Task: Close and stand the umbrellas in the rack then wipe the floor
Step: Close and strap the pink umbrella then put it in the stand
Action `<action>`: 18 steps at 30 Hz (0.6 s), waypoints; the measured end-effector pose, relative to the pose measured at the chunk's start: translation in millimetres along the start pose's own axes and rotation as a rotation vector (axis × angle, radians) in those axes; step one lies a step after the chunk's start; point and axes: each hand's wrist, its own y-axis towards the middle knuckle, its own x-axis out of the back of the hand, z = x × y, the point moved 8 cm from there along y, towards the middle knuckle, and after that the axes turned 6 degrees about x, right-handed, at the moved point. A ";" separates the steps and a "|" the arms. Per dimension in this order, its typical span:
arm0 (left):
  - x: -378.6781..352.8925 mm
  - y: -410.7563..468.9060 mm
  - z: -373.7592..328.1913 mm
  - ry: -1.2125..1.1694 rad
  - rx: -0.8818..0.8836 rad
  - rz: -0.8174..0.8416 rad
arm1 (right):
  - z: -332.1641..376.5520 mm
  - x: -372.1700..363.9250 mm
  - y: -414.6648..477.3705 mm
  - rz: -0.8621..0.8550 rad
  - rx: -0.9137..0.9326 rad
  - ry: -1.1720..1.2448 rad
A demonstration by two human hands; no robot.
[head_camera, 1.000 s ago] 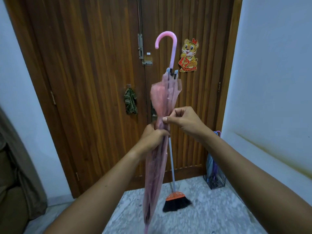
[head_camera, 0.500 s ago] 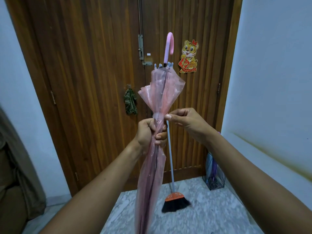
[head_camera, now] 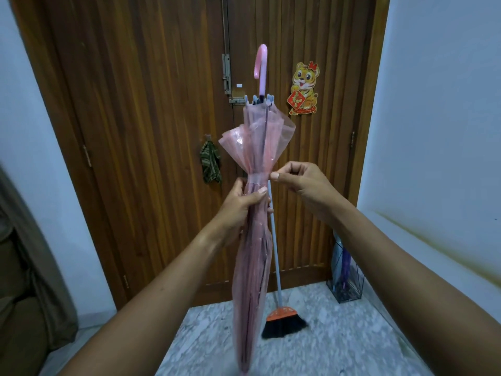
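I hold a folded pink see-through umbrella (head_camera: pixel 254 256) upright in front of me, its curved pink handle at the top and its tip near the floor. My left hand (head_camera: pixel 244 204) grips its folded canopy at the middle. My right hand (head_camera: pixel 301 183) pinches the end of the strap wrapped around the canopy just above the left hand. The canopy edges flare out above the strap. A wire umbrella rack (head_camera: pixel 345 278) stands in the right corner by the door with a bluish and a purple umbrella inside.
A broom (head_camera: pixel 282 318) with an orange head and black bristles leans against the wooden double door (head_camera: pixel 151 131). A checked cloth (head_camera: pixel 210 165) hangs on the door. A brown sofa (head_camera: pixel 19 280) is at the left. White walls flank the marble floor (head_camera: pixel 339 346).
The umbrella has turned in my hands, so the hooked handle now faces sideways. The canopy top flares wider, and the strap has been drawn around the canopy by my right hand.
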 end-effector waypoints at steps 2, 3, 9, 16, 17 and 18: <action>1.2 -2.6 -0.2 0.042 -0.010 -0.017 | 0.9 -1.1 1.0 0.012 -0.009 0.000; 1.3 -2.9 -0.3 0.055 -0.021 -0.023 | 1.2 -1.2 1.3 0.001 -0.009 0.007; 0.1 -4.6 -4.1 0.050 -0.059 -0.097 | -1.4 -3.5 -1.5 -0.061 -0.069 -0.016; 1.1 -9.6 -9.6 -0.061 -0.067 -0.140 | -2.7 -8.5 -2.5 -0.066 -0.085 -0.037; 2.4 -11.7 -13.6 -0.060 -0.098 -0.167 | -1.6 -8.9 -2.7 -0.082 -0.074 -0.029; 3.5 -14.1 -18.0 -0.064 -0.131 -0.191 | -0.6 -9.7 -2.4 -0.091 -0.065 -0.024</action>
